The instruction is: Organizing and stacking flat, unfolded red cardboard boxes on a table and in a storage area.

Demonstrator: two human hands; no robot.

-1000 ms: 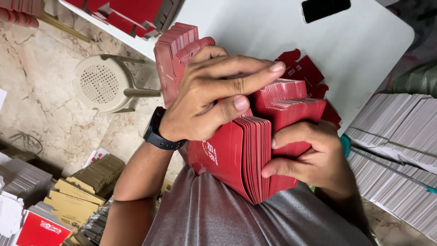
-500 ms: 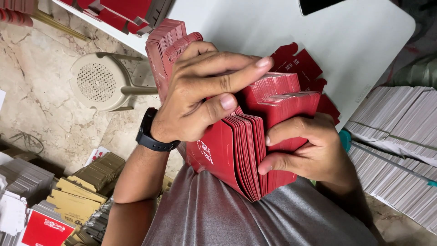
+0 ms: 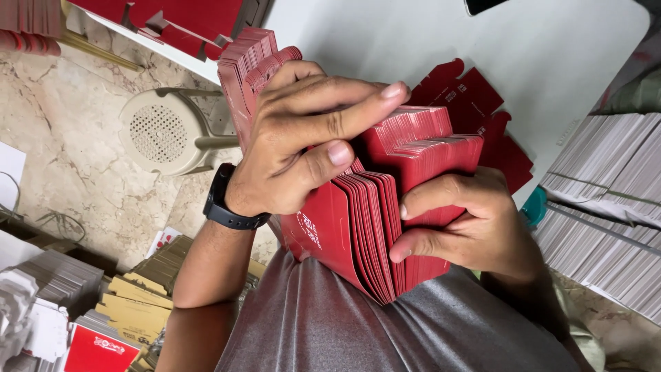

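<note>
A thick stack of flat red card box blanks [image 3: 358, 227] stands on edge against my grey-shirted lap, fanned out at its top. My left hand [image 3: 303, 148], with a black watch on the wrist, lies over the stack's top edge, fingers stretched across the cards and thumb pressed into them. My right hand [image 3: 468, 220] clamps the stack from the right side, fingers curled round the front cards. More red blanks [image 3: 475, 103] lie flat on the white table [image 3: 551, 62] just behind the stack.
A beige plastic stool [image 3: 165, 134] stands on the marble floor at left. Bundles of brown and white card [image 3: 144, 289] lie at lower left, a red box [image 3: 96, 348] beside them. Tall stacks of grey-white sheets [image 3: 606, 200] fill the right. Red blanks [image 3: 179, 21] sit at top left.
Both hands and the red stack have shifted slightly lower and closer in view. My left fingers have spread a little further across the stack's top.
</note>
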